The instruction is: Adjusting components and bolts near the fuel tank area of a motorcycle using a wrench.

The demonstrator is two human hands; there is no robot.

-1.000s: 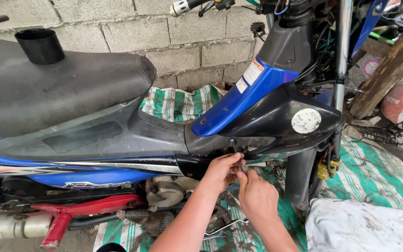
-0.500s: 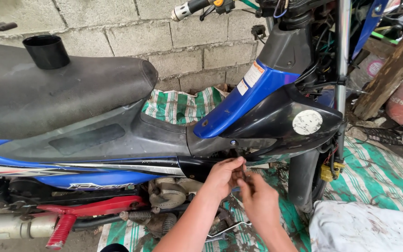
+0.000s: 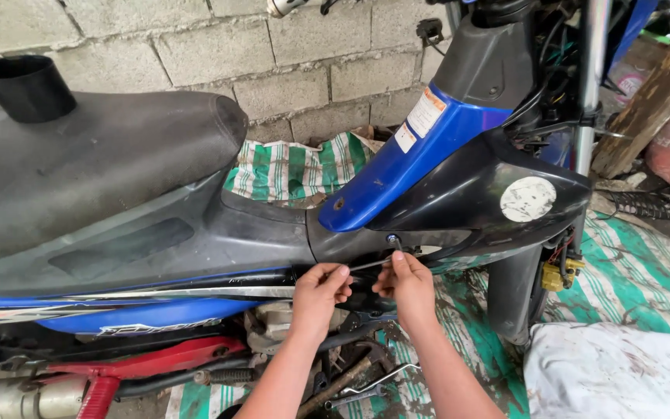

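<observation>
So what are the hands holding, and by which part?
A thin bent metal key: the left hand pinches its long end, the right hand grips near the bend, short end at a bolt.

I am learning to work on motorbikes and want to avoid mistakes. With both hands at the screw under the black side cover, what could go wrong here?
1. The thin tool is held only by fingertips of the left hand and right hand; it may slip off the screw and scratch the black cover.
2. A freed screw could fall among the tools on the striped tarp below and get lost.
</observation>
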